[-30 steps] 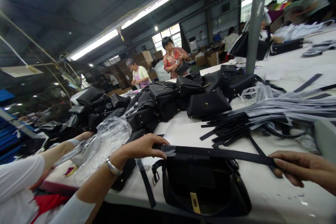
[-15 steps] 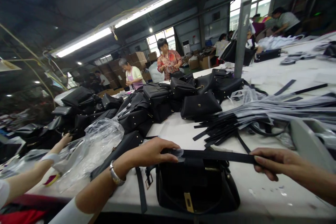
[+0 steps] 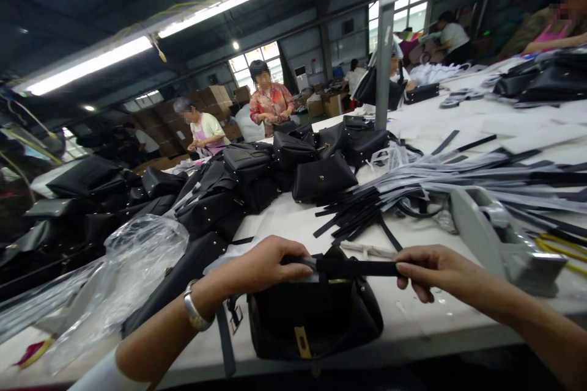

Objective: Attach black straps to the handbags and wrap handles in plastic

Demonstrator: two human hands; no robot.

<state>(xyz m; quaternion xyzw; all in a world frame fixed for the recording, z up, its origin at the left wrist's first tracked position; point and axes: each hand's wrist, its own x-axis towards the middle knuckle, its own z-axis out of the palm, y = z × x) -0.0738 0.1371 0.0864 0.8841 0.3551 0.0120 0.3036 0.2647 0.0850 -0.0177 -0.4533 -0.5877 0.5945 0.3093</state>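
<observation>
Between my two hands a flat black strap [image 3: 358, 267] is stretched level above a black handbag [image 3: 316, 317]. My left hand [image 3: 279, 264] pinches its left end, where a bit of clear plastic wrap shows. The right end is gripped between thumb and fingers of my right hand [image 3: 422, 269]. Below, the handbag stands open at the table's near edge, a gold clasp plate [image 3: 302, 342] on its front. A black strap with a buckle [image 3: 235, 316] hangs at the bag's left side.
Black handbags [image 3: 247, 165] are heaped at the back left. Clear plastic [image 3: 132, 263] lies left of my arm. Wrapped straps [image 3: 440, 183] spread across the right, beside a grey tape dispenser [image 3: 499, 238]. A metal post [image 3: 383, 67] rises behind; co-workers [image 3: 270, 98] are farther off.
My right hand has come closer to my left, so less strap shows between them. The view has swung right; the co-worker's arm at far left is out of frame.
</observation>
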